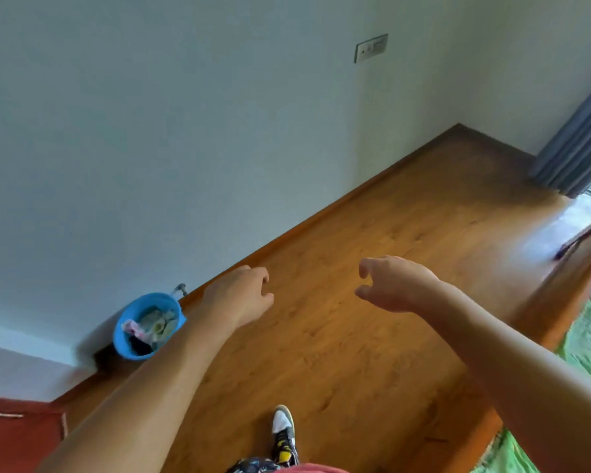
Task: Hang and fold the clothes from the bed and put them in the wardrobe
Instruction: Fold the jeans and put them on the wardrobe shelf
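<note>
Reaching out over the floor [355, 336], both bare arms stretch forward with the hands apart. The left hand [243, 295] has a loose grip, fingers gently curled, holding nothing. The right hand [393, 285] is the same: thumb and fingers parted, nothing in its grip. The only clothes [154, 324] I can see lie bundled in a blue tub [118, 336] at the floor's left edge, against the wall. The bed [587, 336], under a green cover, runs along the floor's right edge. One shoe [284, 435] stands at the near edge. A curtain [574, 148] hangs by the far right corner.
</note>
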Motion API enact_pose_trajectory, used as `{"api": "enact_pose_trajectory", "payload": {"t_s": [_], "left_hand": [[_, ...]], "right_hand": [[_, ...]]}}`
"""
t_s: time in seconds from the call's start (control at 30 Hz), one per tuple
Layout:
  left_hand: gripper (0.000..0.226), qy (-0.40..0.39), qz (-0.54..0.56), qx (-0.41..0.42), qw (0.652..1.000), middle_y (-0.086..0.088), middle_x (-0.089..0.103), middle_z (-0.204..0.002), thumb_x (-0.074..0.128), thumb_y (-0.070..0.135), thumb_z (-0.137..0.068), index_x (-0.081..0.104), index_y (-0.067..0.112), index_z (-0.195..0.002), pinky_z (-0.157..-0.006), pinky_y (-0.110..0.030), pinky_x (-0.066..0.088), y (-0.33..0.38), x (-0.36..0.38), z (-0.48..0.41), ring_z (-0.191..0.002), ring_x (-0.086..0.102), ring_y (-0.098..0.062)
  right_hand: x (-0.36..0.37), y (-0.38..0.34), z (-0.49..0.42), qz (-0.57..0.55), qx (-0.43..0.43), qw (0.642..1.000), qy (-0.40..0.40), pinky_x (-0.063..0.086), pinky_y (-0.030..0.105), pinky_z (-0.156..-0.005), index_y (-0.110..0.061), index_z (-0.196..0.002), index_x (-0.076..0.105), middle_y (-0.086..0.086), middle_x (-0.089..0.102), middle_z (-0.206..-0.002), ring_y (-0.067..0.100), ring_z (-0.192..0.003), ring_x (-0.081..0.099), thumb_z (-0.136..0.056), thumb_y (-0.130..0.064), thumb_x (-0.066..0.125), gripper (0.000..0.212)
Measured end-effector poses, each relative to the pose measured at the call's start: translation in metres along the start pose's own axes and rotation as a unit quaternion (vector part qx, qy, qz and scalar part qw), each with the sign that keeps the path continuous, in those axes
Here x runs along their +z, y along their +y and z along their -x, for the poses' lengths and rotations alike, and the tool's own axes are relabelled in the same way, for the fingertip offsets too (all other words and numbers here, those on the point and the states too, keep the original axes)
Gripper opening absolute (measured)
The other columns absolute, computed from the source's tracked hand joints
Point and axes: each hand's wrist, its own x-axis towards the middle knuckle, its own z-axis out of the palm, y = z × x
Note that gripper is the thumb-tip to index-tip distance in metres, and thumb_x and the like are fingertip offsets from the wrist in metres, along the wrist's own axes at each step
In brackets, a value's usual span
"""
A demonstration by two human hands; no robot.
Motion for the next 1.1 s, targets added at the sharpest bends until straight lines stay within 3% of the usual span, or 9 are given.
{"api": "enact_pose_trajectory", "payload": {"t_s": [0.17, 0.33, 0.47, 0.63, 0.73, 0.87, 1.1], "left_hand": [[0.040, -0.008, -0.020, 0.082, 0.996, 0.004, 0.055, -0.136, 0.052, 0.043, -0.099, 0.050, 0.029, -0.137, -0.086, -0.031, 0.051, -0.003, -0.029, -0.076, -0.114, 0.059, -0.017], [0.041, -0.031, -0.039, 0.177, 0.983, 0.005, 0.056, -0.137, 0.054, 0.046, -0.098, 0.051, 0.031, -0.137, -0.082, -0.028, 0.050, 0.049, -0.038, -0.142, -0.113, 0.061, -0.017], [0.042, -0.046, -0.052, 0.263, 0.962, 0.006, 0.056, -0.137, 0.056, 0.047, -0.097, 0.051, 0.033, -0.136, -0.085, -0.028, 0.053, 0.122, -0.039, -0.187, -0.115, 0.062, -0.018], [0.042, -0.061, -0.079, 0.337, 0.936, 0.006, 0.059, -0.134, 0.058, 0.047, -0.096, 0.053, 0.032, -0.134, -0.088, -0.031, 0.057, 0.223, -0.037, -0.237, -0.111, 0.064, -0.018], [0.042, -0.058, -0.089, 0.366, 0.925, 0.006, 0.059, -0.134, 0.059, 0.047, -0.096, 0.053, 0.032, -0.135, -0.088, -0.031, 0.058, 0.290, -0.040, -0.268, -0.112, 0.064, -0.017], [0.046, -0.058, -0.105, 0.400, 0.909, 0.006, 0.058, -0.136, 0.059, 0.046, -0.096, 0.052, 0.031, -0.138, -0.087, -0.028, 0.057, 0.383, -0.044, -0.297, -0.114, 0.063, -0.016], [0.045, -0.064, -0.124, 0.476, 0.868, 0.006, 0.060, -0.132, 0.060, 0.046, -0.096, 0.054, 0.029, -0.137, -0.084, -0.030, 0.059, 0.526, -0.044, -0.331, -0.109, 0.063, -0.014]], "right_hand": [[-0.026, 0.000, -0.032, -0.025, 0.059, 0.998, 0.024, 0.056, 0.036, -0.081, -0.025, -0.130, 0.054, 0.000, 0.064, -0.122, 0.021, -0.103, 0.063, -0.096, -0.050, 0.056, 0.042], [-0.036, 0.048, -0.028, -0.057, 0.160, 0.985, 0.037, 0.057, 0.041, -0.084, -0.030, -0.124, 0.055, -0.002, 0.063, -0.119, 0.023, -0.102, 0.063, -0.092, -0.053, 0.054, 0.040], [-0.038, 0.104, -0.020, -0.077, 0.245, 0.965, 0.046, 0.056, 0.039, -0.083, -0.031, -0.121, 0.055, -0.002, 0.063, -0.113, 0.022, -0.098, 0.062, -0.090, -0.054, 0.053, 0.039], [-0.041, 0.183, -0.020, -0.120, 0.295, 0.945, 0.071, 0.054, 0.031, -0.070, -0.028, -0.122, 0.055, -0.005, 0.057, -0.104, 0.018, -0.090, 0.060, -0.093, -0.051, 0.054, 0.037], [-0.051, 0.241, -0.023, -0.141, 0.315, 0.935, 0.075, 0.056, 0.034, -0.076, -0.027, -0.118, 0.055, -0.002, 0.060, -0.108, 0.019, -0.092, 0.060, -0.092, -0.051, 0.053, 0.035], [-0.071, 0.320, -0.020, -0.162, 0.357, 0.917, 0.069, 0.043, 0.032, -0.067, -0.026, -0.107, 0.052, -0.001, 0.055, -0.103, 0.021, -0.089, 0.057, -0.091, -0.052, 0.051, 0.031], [-0.088, 0.420, 0.001, -0.191, 0.426, 0.879, 0.094, 0.053, 0.038, -0.078, -0.030, -0.113, 0.055, -0.001, 0.060, -0.106, 0.022, -0.091, 0.058, -0.090, -0.058, 0.053, 0.036]]}}
